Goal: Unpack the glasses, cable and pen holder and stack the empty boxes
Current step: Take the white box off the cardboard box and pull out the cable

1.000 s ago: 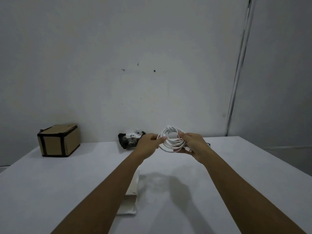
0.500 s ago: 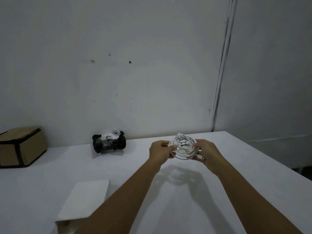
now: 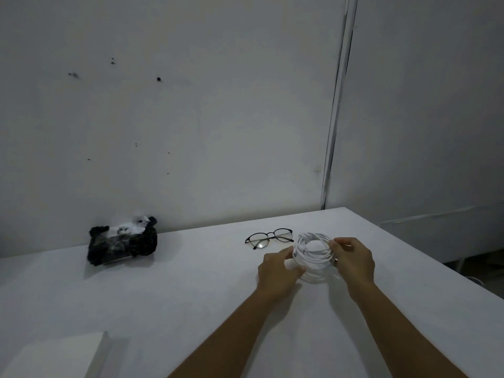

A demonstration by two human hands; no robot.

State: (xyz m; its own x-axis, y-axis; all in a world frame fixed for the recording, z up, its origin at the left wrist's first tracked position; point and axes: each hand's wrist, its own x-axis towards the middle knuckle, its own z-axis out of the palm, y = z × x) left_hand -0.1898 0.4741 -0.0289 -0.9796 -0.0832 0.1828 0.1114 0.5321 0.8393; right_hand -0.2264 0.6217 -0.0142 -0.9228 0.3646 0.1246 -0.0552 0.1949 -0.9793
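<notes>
A coiled white cable is held between both hands low over the white table, its lower loops touching the tabletop. My left hand grips the coil's left side and my right hand pinches its right side. Black round-framed glasses lie unfolded on the table just behind the coil. A flat white box sits at the near left corner, partly cut off by the frame edge.
A black plastic-wrapped bundle with white paper showing rests against the wall at the back left. The table's right edge runs diagonally close to my right hand. A grey wall stands right behind the table.
The view has swung right and down; the cardboard box has left the frame. Both hands lowered the cable coil to the table, and the glasses have come into sight behind it.
</notes>
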